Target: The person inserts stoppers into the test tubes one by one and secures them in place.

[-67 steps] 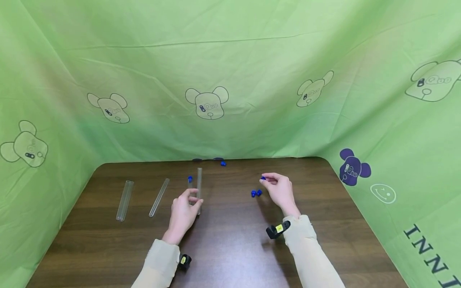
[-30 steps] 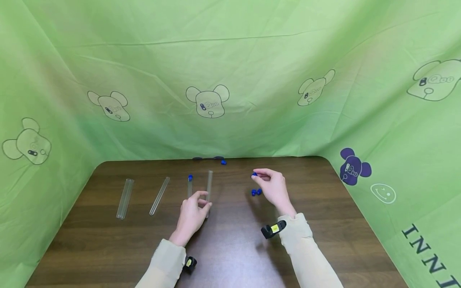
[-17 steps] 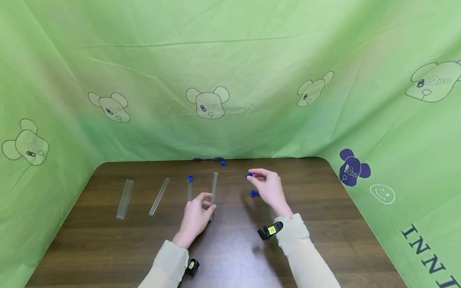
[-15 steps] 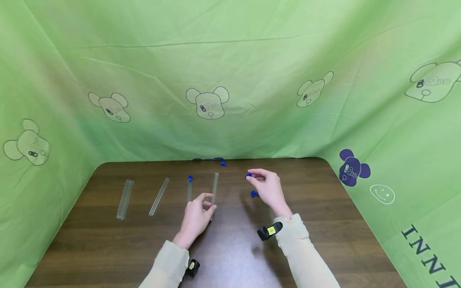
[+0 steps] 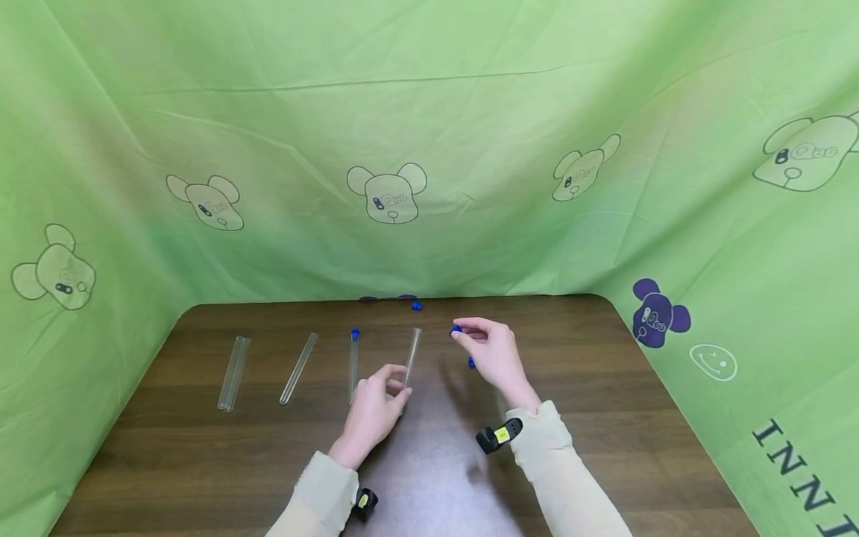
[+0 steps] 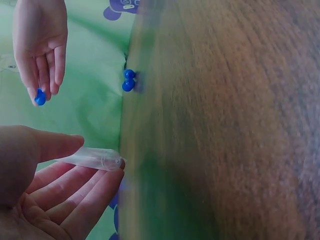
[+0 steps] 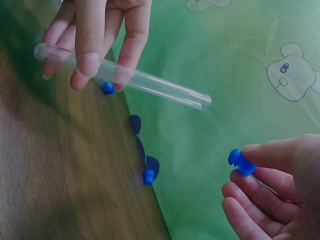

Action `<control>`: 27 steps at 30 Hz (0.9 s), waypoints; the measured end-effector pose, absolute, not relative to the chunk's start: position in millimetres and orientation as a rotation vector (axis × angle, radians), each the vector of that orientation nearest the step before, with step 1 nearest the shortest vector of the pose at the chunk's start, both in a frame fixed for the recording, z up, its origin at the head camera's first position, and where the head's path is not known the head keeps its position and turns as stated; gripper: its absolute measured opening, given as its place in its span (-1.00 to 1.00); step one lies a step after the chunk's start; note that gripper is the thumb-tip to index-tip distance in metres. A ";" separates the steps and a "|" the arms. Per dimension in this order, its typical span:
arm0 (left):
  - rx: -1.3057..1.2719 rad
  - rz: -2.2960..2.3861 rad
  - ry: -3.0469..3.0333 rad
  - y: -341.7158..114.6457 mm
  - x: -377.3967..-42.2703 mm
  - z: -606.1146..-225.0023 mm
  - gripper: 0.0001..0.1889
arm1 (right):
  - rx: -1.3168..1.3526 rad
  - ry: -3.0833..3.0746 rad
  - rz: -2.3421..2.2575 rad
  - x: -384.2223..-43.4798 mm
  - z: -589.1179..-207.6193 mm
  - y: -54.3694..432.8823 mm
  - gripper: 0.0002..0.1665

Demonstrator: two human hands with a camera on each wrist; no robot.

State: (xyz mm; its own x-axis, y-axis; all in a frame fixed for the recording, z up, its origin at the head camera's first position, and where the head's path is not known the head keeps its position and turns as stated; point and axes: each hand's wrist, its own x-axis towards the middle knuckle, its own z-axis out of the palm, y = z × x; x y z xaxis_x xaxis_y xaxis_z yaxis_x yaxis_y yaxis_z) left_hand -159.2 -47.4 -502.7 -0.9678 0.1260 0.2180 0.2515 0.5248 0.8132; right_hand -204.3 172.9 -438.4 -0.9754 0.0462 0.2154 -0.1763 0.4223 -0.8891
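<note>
The tube is up in the left hand, pinched between thumb and fingers, clear of the table. It slants, its uncapped mouth leaning away from the person and a little toward the right hand. That hand has a blue plug clamped between thumb and fingertips, out in front of the mouth but not touching it.

From where I stand, the step in hand looks like bringing plug and tube together; the plug isn't in yet. The next move, I'd judge, calls for closing that gap, turning the plug's narrow end to the mouth, then pushing it home while the left hand keeps the glass steady.

Just left of the held tube lies a capped tube, blue at its far end, which looks like the finished pattern. Further left is a bare tube, then two more side by side, also without plugs. Two spare plugs sit touching on the wood, partly hidden by the right hand from above; another plug lies at the back edge, near the green cloth.
</note>
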 end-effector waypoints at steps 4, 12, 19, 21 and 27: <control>-0.339 -1.437 -2.630 -45.7 -157.9 -502.2 -0.70 | 0.123 -2.461 1.593 -203.8 -439.2 171.2 -0.73; -0.415 -1.431 -2.607 -43.6 -156.9 -503.7 -0.70 | 0.168 -2.445 1.617 -203.1 -438.1 168.2 -0.72; -0.432 -1.433 -2.600 -42.3 -156.0 -501.8 -0.70 | 0.207 -2.428 1.631 -203.0 -435.7 165.3 -0.74; -0.434 -1.433 -2.603 -42.0 -156.0 -502.1 -0.70 | 0.218 -2.426 1.632 -203.4 -435.3 164.5 -0.73; -0.447 -1.424 -2.606 -40.4 -156.1 -503.4 -0.70 | 0.239 -2.430 1.629 -204.0 -432.6 161.1 -0.73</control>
